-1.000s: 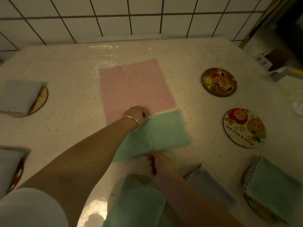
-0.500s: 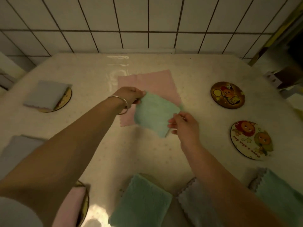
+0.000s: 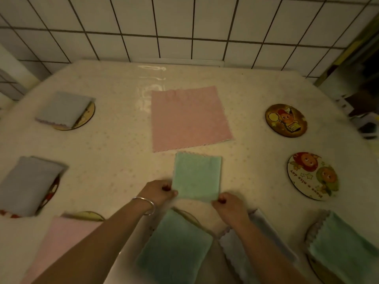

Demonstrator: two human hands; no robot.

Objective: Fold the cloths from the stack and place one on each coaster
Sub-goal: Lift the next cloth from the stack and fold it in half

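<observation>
- Along the near edge of the table (image 3: pixel 114 160), folded cloths are seen on coasters: a pink folded cloth (image 3: pixel 61 242) at the near left, a green folded cloth (image 3: pixel 174 249) at the centre, a grey folded cloth (image 3: pixel 235 249) just beside it, and a second green folded cloth (image 3: pixel 344 249) at the near right corner.
- The small green cloth (image 3: pixel 196 177) is laid flat, folded, near the centre of the table.
- Its near left corner is pinched by the left hand (image 3: pixel 158 191), fingers curled; a bangle (image 3: pixel 145 204) is worn at the wrist.
- Its near right corner is pinched by the right hand (image 3: pixel 229 206), fingers curled.
- At the left edge, two grey folded cloths (image 3: pixel 26 187) (image 3: pixel 61 108) are set on coasters.
- At the right edge, a pale coaster (image 3: pixel 312 175) and, farther back, a dark coaster (image 3: pixel 286 120) lie uncovered.
- Beyond the small green cloth, a pink cloth (image 3: pixel 188 117) is spread unfolded; the two are apart.
- A tiled wall (image 3: pixel 184 27) borders the far edge.
</observation>
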